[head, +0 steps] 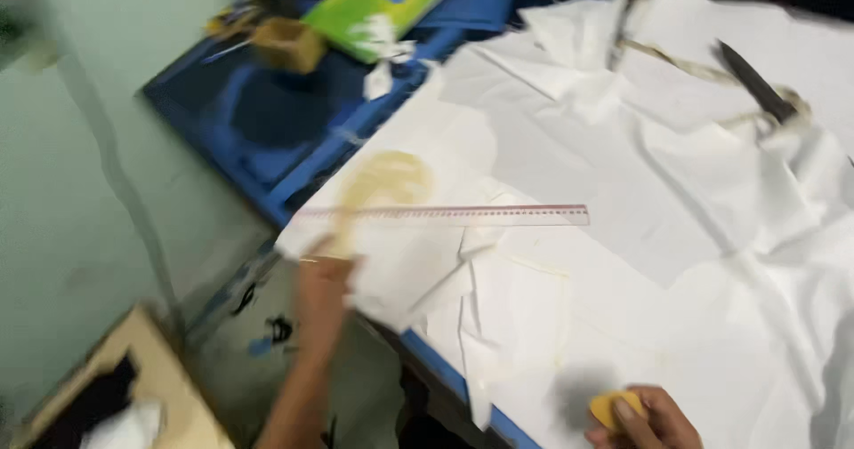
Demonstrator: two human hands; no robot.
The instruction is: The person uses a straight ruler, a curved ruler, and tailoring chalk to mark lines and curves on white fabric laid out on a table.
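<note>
White fabric [623, 173] covers most of the blue table. A long clear ruler [445, 215] lies across the cloth near its left edge. A tan curved template [382, 182] rests under the ruler's left end. My left hand [322, 276], blurred, grips the lower end of the curved template at the cloth's edge. My right hand [645, 420] sits at the near edge on the cloth, fingers closed on a small yellow piece of chalk [609, 407].
Dark scissors [756, 83] and a beige tape lie on the cloth at the far right. A green book [391, 0] and a small brown box [286, 44] sit on the blue table [267, 120] at the back. A cardboard box [133, 396] stands on the floor at the lower left.
</note>
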